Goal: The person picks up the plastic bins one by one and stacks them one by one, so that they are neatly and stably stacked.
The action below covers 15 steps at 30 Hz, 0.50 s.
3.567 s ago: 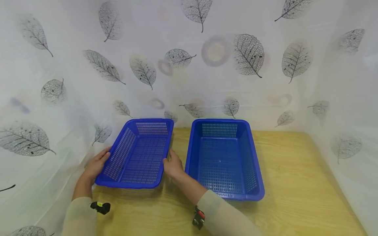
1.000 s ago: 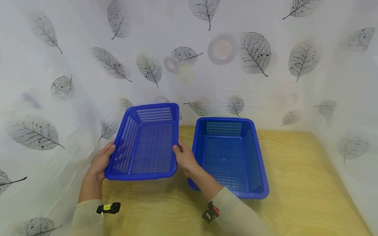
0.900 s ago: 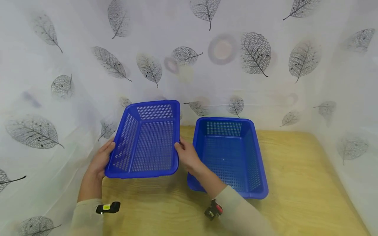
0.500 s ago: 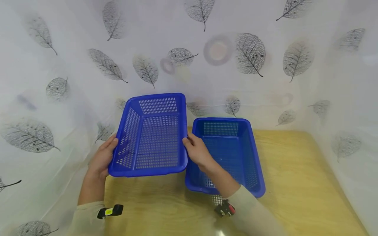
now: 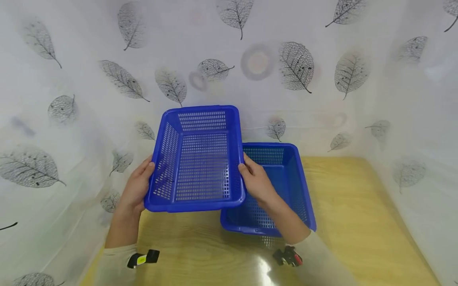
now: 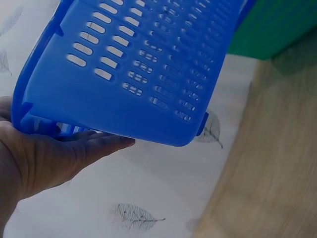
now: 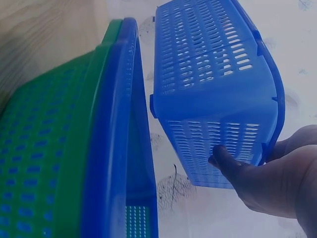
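Observation:
A blue perforated plastic basket [image 5: 202, 167] is held up off the table in the head view, tilted so its inside faces me. On its left side, my left hand [image 5: 134, 186] grips the rim, thumb over the edge and fingers along the outer wall, as the left wrist view shows. My right hand [image 5: 259, 180] grips the opposite rim, its fingers [image 7: 230, 163] against the slotted wall. Nothing lies inside the held basket. Behind the right hand stands a second blue basket [image 5: 302, 186], partly covered by the held one.
The right wrist view shows a green basket [image 7: 29, 163] nested around the second blue one. They stand on a wooden table [image 5: 350, 222]. White leaf-patterned sheeting [image 5: 322, 115] encloses the back and both sides.
Both hands have lifted the blue basket from low on the left, moving it up and to the right. It now overlaps the second basket in the head view.

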Each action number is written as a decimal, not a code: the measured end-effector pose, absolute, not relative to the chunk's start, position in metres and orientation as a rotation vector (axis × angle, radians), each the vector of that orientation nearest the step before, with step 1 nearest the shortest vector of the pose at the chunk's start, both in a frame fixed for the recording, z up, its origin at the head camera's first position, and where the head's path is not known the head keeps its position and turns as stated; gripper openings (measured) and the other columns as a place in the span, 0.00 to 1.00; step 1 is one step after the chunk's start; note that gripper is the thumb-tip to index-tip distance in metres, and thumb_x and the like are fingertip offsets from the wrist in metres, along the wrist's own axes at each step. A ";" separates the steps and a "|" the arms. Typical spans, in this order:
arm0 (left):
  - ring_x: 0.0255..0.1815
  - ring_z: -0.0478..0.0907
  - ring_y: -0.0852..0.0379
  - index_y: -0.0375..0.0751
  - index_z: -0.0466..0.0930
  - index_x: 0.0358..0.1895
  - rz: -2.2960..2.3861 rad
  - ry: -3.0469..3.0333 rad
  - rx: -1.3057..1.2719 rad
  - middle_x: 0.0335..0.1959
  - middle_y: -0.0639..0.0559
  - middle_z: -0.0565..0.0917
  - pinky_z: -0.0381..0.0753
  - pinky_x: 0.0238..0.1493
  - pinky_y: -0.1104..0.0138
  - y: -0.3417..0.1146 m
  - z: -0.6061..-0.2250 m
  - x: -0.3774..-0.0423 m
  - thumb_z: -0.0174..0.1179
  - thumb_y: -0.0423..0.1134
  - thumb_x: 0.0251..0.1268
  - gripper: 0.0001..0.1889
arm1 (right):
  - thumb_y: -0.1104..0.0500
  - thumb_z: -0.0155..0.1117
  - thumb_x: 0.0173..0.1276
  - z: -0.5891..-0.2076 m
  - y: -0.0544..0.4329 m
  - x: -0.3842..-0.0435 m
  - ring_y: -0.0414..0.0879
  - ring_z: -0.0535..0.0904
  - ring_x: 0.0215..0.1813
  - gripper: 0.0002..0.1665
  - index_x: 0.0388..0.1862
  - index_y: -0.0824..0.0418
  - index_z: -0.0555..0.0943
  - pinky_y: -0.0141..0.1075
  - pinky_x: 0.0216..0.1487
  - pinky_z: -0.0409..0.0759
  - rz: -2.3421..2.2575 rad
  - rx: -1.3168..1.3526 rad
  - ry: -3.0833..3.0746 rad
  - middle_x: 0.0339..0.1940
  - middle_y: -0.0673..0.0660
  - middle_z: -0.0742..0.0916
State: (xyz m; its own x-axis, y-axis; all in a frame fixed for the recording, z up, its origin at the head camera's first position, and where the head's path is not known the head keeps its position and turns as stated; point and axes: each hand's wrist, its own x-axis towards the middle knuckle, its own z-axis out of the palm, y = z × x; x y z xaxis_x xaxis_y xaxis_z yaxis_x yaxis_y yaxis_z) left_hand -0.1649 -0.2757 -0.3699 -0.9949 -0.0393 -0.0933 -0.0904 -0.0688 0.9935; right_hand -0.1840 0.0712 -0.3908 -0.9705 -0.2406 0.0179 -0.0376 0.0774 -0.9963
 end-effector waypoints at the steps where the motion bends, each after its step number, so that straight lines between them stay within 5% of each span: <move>1: 0.48 0.84 0.61 0.46 0.51 0.87 2.262 2.114 -0.124 0.55 0.57 0.84 0.87 0.46 0.67 -0.271 -0.370 -0.167 0.44 0.50 0.88 0.32 | 0.56 0.45 0.89 -0.390 0.076 -0.184 0.61 0.77 0.73 0.32 0.88 0.49 0.56 0.56 0.73 0.75 -2.020 -0.277 2.191 0.77 0.64 0.76; 8: 0.46 0.85 0.59 0.44 0.52 0.87 2.262 2.074 -0.099 0.52 0.54 0.85 0.88 0.45 0.66 -0.247 -0.372 -0.179 0.46 0.49 0.88 0.33 | 0.55 0.44 0.90 -0.390 0.103 -0.181 0.59 0.68 0.80 0.34 0.88 0.55 0.53 0.53 0.79 0.69 -2.018 -0.305 2.209 0.82 0.64 0.70; 15: 0.45 0.85 0.57 0.46 0.56 0.86 2.235 2.055 -0.084 0.51 0.51 0.85 0.88 0.45 0.64 -0.238 -0.380 -0.180 0.44 0.48 0.89 0.30 | 0.56 0.44 0.90 -0.396 0.114 -0.177 0.64 0.79 0.70 0.33 0.88 0.55 0.54 0.54 0.70 0.79 -2.032 -0.255 2.186 0.74 0.69 0.78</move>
